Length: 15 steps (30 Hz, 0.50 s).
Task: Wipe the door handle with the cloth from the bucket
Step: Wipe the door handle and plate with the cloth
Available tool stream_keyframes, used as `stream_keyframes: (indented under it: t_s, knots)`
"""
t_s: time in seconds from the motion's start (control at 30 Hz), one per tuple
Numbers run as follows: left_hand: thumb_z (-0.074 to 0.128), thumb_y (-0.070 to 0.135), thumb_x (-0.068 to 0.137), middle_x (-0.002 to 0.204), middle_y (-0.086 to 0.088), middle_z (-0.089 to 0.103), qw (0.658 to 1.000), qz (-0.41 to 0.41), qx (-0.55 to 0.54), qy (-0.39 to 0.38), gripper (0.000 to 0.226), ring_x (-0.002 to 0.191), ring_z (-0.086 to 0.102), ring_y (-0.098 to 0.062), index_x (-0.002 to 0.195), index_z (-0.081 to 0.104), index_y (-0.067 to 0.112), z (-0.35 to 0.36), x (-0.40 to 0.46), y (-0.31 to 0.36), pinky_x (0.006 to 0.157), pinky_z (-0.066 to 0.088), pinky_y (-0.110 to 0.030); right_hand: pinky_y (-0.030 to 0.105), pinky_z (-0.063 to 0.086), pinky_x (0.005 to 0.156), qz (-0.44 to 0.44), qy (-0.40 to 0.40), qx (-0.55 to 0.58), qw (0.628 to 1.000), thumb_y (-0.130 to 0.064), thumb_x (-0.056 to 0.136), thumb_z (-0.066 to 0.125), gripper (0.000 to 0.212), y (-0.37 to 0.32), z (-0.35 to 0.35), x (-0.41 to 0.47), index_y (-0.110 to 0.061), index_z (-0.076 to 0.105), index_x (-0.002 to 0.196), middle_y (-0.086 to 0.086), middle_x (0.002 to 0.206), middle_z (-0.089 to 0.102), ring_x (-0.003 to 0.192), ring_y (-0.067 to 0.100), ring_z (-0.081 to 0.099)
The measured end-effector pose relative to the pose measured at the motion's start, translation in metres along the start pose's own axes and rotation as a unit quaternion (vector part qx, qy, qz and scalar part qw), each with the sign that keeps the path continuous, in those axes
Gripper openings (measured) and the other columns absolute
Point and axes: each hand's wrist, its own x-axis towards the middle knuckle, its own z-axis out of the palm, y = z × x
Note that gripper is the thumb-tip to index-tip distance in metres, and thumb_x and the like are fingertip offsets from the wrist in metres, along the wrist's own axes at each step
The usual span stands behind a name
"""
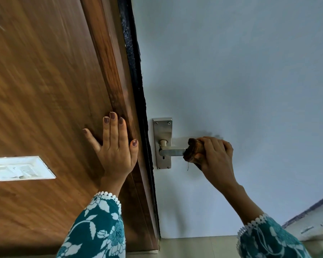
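While right hand (215, 155) grips cloth (193, 150) around door handle (172, 151), left hand (116, 146) lies flat, fingers spread, on frame (116, 86); advise firm strokes along lever.

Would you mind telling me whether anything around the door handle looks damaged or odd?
Two small things: a dark smudge marks the pale door just above the right hand, and a loose thread dangles from the brown cloth wrapped around the handle. The backplate sits straight.

The pale door (241, 71) carries a steel backplate (163, 131) and lever handle (172, 152); brown frame (117, 90) beside it.
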Motion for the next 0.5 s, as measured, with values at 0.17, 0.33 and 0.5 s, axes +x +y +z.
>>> stream_keyframes:
  t_s: [0.17,0.33,0.5]
  knots:
    - [0.022,0.036,0.1,0.162,0.004,-0.001,1.0,0.0,-0.001,-0.015,0.058,0.148,0.007,-0.017,0.152,0.009,0.014,-0.003,0.001,0.0,0.115,-0.003,-0.055,0.027,0.024,0.094,0.072,-0.033,0.09,0.993,-0.031,0.076,0.041,0.041,0.004,-0.012,-0.002,-0.017,0.061,0.109,-0.004,0.099,0.066,0.094,0.017,0.057]
    - [0.025,0.032,0.101,0.162,0.004,-0.002,0.998,-0.036,-0.019,-0.042,0.056,0.148,0.004,-0.015,0.152,0.009,0.015,-0.009,0.004,0.01,0.116,-0.004,-0.053,0.033,0.047,0.077,0.215,-0.077,0.194,0.954,-0.008,0.085,0.055,0.027,0.027,-0.028,-0.023,-0.015,0.061,0.11,0.002,0.093,0.067,0.091,0.025,0.062]
    - [0.035,0.023,0.098,0.152,-0.019,0.026,0.98,-0.154,-0.087,-0.089,0.056,0.144,0.019,-0.028,0.147,0.02,0.002,-0.03,0.012,0.044,0.112,0.011,-0.06,0.05,0.055,0.074,0.312,-0.057,0.435,0.843,-0.024,0.09,0.049,0.019,0.028,-0.06,-0.047,-0.012,0.06,0.099,0.014,0.09,0.064,0.079,0.032,0.064]
